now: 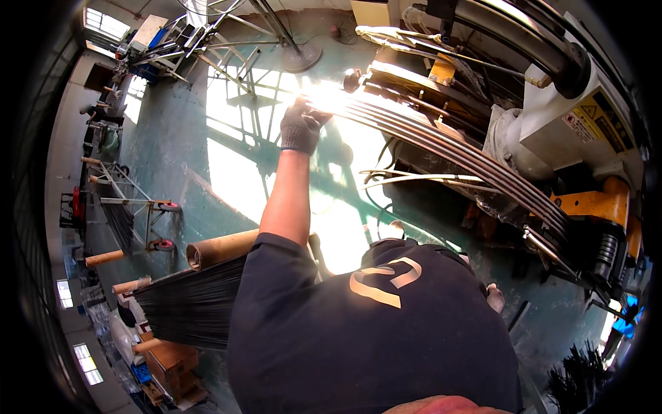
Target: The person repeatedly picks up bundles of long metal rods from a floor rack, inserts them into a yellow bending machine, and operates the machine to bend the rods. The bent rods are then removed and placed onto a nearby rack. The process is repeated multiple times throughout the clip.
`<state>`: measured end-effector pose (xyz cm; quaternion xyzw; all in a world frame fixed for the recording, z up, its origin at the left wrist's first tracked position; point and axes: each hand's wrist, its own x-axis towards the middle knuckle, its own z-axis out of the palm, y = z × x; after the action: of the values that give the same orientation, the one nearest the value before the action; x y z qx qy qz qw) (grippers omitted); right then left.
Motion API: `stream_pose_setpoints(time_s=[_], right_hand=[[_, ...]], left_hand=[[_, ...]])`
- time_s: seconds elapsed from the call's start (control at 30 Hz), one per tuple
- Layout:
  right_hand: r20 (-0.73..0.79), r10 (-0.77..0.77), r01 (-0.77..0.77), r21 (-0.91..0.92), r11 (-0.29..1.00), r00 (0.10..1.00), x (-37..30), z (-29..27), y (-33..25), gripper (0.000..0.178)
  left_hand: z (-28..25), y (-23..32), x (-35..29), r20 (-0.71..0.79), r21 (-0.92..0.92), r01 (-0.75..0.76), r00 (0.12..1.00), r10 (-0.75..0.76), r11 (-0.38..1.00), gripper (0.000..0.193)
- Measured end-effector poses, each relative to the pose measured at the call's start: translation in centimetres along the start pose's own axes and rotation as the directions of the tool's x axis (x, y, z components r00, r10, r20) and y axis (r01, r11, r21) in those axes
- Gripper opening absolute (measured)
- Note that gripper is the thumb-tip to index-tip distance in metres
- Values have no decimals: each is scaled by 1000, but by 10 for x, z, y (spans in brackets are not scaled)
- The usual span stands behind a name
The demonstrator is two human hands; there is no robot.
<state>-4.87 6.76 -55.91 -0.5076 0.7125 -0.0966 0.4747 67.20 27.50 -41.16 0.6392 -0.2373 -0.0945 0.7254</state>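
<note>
My left arm reaches forward, and my left hand, in a grey knitted glove, is closed at the far left ends of several long thin metal rods. Strong sunlight washes out the spot where fingers and rods meet. The rods run side by side, curving to the right past a large machine. At my right side, beyond my dark shirt, a small part of my right hand shows; its fingers are too small and hidden to read.
Pale bars jut from the machine below the rods. To my left lie a cardboard tube and a bundle of black strands. A wheeled frame stands farther left, a metal truss stand ahead. Dark thin rods stand lower right.
</note>
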Motion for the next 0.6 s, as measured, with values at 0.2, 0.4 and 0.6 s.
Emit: stream_pose_setpoints(time_s=[0.2,0.4,0.6], right_hand=[[-23,287,-269,291,918,958,0,-11,5,23],[-63,246,-223,254,941,967,-1,-25,33,22],[217,-368,386,-786,484,904,25,-32,96,11]], left_hand=[[6,27,4,96,253,-3,995,-22,967,26],[-6,22,6,189,-443,434,901,-391,784,43],[9,35,1,183,-180,400,911,-369,899,47]])
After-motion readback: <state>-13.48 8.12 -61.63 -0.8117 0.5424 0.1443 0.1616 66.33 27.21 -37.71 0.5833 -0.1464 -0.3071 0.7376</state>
